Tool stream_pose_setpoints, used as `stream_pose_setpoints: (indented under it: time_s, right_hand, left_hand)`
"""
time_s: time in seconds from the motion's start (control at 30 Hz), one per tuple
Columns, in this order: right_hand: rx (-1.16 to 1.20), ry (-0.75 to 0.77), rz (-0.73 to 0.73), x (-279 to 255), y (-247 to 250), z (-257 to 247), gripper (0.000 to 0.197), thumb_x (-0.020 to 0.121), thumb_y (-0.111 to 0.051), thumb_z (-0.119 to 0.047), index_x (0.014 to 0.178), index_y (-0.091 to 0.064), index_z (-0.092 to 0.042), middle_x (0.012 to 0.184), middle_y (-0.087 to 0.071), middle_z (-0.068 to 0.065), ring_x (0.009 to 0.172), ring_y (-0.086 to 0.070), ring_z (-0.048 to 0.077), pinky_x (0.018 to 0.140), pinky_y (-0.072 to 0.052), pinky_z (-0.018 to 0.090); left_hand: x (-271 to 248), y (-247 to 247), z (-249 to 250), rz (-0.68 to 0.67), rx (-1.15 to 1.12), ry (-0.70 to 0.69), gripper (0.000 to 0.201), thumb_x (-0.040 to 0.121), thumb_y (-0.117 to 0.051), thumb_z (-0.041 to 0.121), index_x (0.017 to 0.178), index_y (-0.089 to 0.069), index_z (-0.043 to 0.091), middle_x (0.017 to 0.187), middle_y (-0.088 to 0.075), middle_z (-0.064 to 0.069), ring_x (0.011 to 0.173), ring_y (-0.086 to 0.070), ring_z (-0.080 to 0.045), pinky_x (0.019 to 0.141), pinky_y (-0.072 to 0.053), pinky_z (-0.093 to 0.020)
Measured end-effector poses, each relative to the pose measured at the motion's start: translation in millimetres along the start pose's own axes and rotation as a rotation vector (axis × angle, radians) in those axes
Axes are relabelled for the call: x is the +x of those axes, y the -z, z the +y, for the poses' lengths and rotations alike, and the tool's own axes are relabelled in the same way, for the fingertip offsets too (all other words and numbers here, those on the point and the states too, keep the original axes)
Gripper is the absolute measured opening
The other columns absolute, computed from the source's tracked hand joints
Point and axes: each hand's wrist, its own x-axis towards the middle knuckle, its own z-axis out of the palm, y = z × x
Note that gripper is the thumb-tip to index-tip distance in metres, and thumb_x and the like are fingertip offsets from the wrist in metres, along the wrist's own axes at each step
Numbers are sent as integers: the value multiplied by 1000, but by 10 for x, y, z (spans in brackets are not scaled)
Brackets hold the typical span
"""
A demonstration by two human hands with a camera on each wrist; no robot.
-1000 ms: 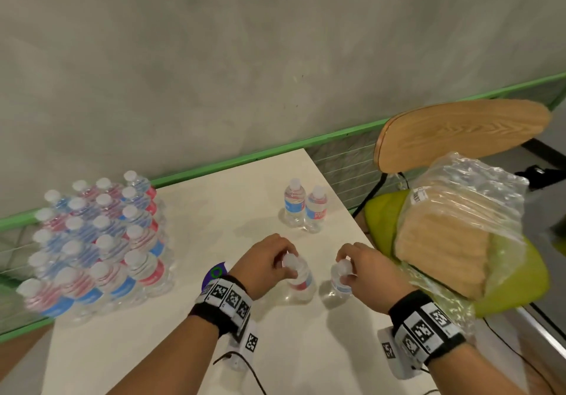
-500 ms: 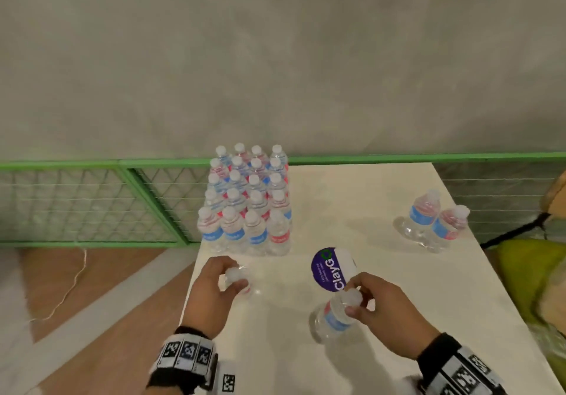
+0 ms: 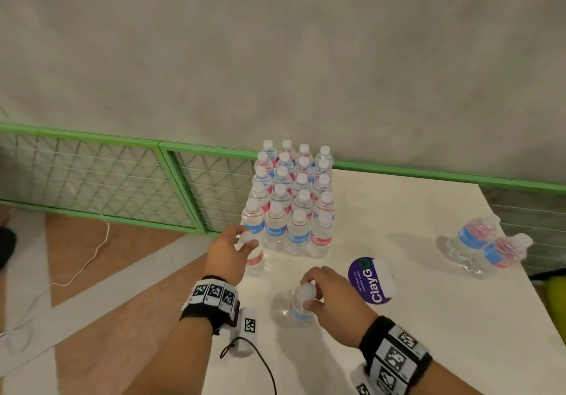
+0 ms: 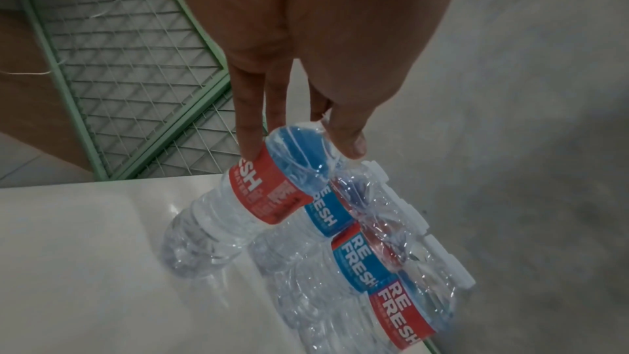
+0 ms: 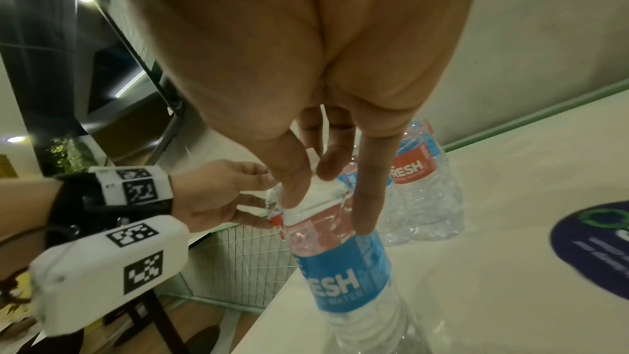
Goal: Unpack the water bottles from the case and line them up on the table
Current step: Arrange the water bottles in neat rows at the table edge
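Note:
Several clear water bottles [image 3: 291,204] with white caps stand in a tight block at the table's back left. My left hand [image 3: 242,243] pinches the neck of a red-labelled bottle [image 3: 254,261] just in front of the block's left corner. In the left wrist view that red-labelled bottle [image 4: 269,193] leans, its base on the table, with my left hand [image 4: 303,150] at its shoulder. My right hand [image 3: 309,295] grips the cap of a blue-labelled bottle [image 3: 298,312] nearer to me. The blue-labelled bottle [image 5: 340,273] stays upright under my right hand [image 5: 327,198].
Two more bottles [image 3: 484,246] stand together at the right edge of the white table [image 3: 398,348]. A round purple sticker [image 3: 369,281] lies right of my right hand. A green mesh fence [image 3: 122,174] and floor lie beyond the table's left edge.
Both hands carried their bottles leftward from beside the pair on the right toward the block. The left bottle now sits against the block's front; the view swung left.

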Motion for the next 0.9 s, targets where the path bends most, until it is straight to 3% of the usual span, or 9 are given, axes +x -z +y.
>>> stream_pose_setpoints:
  time_s: [0.17,0.23,0.33,0.47,0.53,0.67,0.9]
  right_hand:
    - [-29,-11,-6,282,-34,-217,27,86,-61,-18,109,-51,-28,103,-53,-4,88,-54,16,79,-46,27]
    - [-47,-10,19,395,-26,-282,27,86,-60,-16,109,-51,-26,103,-55,-1,88,-55,18,78,-47,29]
    - [-38,-14,53,575,-11,-341,27,86,-61,-15,110,-53,-23,103,-57,1,86,-56,18,76,-45,27]
    - [-71,0,70,829,-9,-362,32,87,-62,-12,116,-53,-20,103,-56,2,82,-52,15,62,-34,14]
    - [-63,4,71,936,5,-376,34,87,-61,-8,119,-53,-18,106,-56,4,83,-52,15,61,-33,10]
    - [-89,1,88,1117,64,-400,33,88,-63,-12,119,-54,-19,98,-54,3,85,-54,20,76,-45,27]
    - [-38,-28,91,1242,36,-418,34,86,-68,-33,113,-49,-25,83,-57,0,75,-57,20,67,-45,30]
  left_hand:
    - [195,-26,96,-54,76,-70,27,82,-72,10,105,-59,19,99,-64,0,86,-60,-18,51,-39,-13]
    - [242,-23,111,-81,117,-109,35,78,-73,6,107,-58,19,103,-61,1,88,-59,-18,59,-39,-12]
    - [291,-14,76,-100,163,-155,39,75,-76,8,107,-58,23,106,-62,2,93,-57,-16,75,-40,-23]
    - [311,29,55,-129,196,-227,42,74,-78,11,108,-58,24,106,-61,6,94,-56,-14,79,-41,-23]
    - [317,58,59,-162,226,-273,48,76,-76,9,114,-55,28,112,-60,7,95,-57,-16,81,-45,-26]
    - [365,115,45,-195,277,-310,52,78,-70,0,117,-52,30,111,-62,6,96,-59,-19,81,-47,-28]
    - [381,118,-49,-176,262,-371,52,73,-77,7,115,-56,28,110,-55,4,97,-60,-20,86,-52,-36]
